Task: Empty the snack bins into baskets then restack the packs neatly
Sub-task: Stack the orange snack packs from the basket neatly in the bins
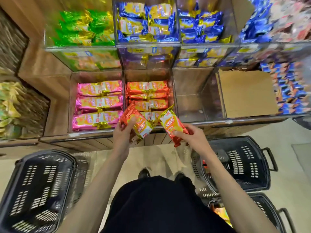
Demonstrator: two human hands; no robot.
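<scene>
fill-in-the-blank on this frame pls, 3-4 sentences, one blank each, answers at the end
1. Each hand, the left hand and the right hand, holds one ____ snack pack.
2. The bin left of the orange bin holds ____ packs.
3. The clear bin right of the orange bin holds ____ packs.
4. The basket on the floor at the person's left is coloured ____.

Answers: orange; pink; no; black

Bright, even light from overhead; glare glints on the foil packs (99,105). Edges bow and smear, the baskets (38,190) blurred; centre fairly sharp.
</scene>
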